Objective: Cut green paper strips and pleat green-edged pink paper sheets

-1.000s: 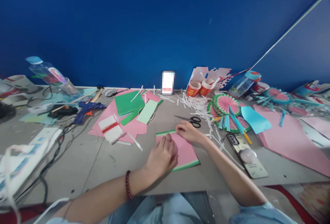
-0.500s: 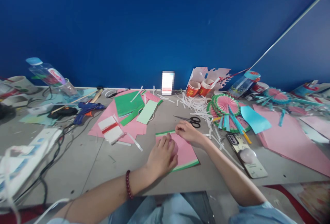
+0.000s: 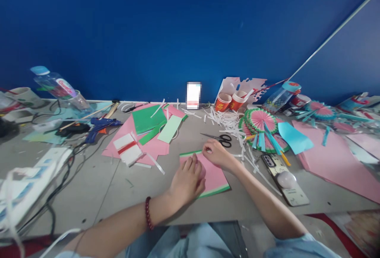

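Observation:
A pink sheet of paper (image 3: 218, 177) with green and pale strips along its near and far edges lies in front of me on the table. My left hand (image 3: 188, 177) rests on its left part, fingers laid out over the paper, a dark red bead bracelet at the wrist. At the far edge my right hand (image 3: 215, 153) is closed, thumb and fingers pinched together on the paper's border. Its fingertips partly hide that edge. Just beyond the right hand lie black-handled scissors (image 3: 224, 140), blades pointing left.
Left of the paper are green paper (image 3: 148, 119), a pale green strip (image 3: 170, 129), a white packet (image 3: 127, 149) and a blue glue gun (image 3: 102, 125). Rightward are white paper shreds (image 3: 221, 119), red paper cups (image 3: 223, 103), a pleated paper fan (image 3: 261, 121) and a phone (image 3: 286, 183).
Both hands keep almost the same place on the pink paper. The right hand's fingers have shifted very slightly at the far edge. The whole view has moved a touch.

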`<action>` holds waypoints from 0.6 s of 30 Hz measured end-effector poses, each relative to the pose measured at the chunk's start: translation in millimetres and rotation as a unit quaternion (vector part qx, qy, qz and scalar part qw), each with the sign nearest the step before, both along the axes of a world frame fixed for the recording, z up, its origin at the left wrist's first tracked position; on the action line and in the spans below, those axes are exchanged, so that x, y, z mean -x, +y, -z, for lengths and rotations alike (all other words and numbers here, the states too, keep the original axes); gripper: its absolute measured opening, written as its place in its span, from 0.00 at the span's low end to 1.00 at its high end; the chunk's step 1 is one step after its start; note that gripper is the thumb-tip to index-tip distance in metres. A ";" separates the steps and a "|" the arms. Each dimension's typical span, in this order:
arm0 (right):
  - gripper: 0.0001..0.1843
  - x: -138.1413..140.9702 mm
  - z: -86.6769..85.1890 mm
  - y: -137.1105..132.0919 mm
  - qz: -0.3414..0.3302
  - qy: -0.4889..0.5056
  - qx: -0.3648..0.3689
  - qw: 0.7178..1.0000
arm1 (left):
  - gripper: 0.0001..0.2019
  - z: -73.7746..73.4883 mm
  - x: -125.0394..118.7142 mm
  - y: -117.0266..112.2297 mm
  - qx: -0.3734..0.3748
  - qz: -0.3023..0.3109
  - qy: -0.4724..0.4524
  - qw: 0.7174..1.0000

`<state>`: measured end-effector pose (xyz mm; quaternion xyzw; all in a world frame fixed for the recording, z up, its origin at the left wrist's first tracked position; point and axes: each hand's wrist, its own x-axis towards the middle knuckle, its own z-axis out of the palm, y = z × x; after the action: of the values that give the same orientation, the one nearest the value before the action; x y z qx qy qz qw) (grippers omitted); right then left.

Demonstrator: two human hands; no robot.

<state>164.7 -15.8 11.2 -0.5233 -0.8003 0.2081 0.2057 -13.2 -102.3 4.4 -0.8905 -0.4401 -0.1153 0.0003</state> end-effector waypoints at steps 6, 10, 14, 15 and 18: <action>0.08 0.4 0.8 -2.4 0.008 0.018 -0.015 1.000 | 0.22 -1.3 0.4 1.7 -0.004 0.002 -0.008 1.000; 0.09 0.0 1.9 -3.1 0.011 0.014 -0.017 1.000 | 0.24 0.3 0.5 2.2 0.002 0.000 -0.004 1.000; 0.09 0.2 4.7 -3.3 0.011 0.011 -0.022 1.000 | 0.25 1.0 1.2 3.7 0.016 0.005 -0.012 1.000; 0.08 0.4 5.3 -3.3 0.013 0.011 -0.022 1.000 | 0.26 0.3 1.3 4.3 0.020 0.006 -0.015 1.000; 0.08 0.9 6.7 -3.5 0.018 0.005 -0.021 1.000 | 0.29 -2.9 1.6 6.9 0.038 0.002 -0.019 0.999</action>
<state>163.8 -19.2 4.5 -0.5320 -0.7941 0.1902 0.2242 -14.9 -95.5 7.3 -0.8885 -0.4421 -0.1156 -0.0421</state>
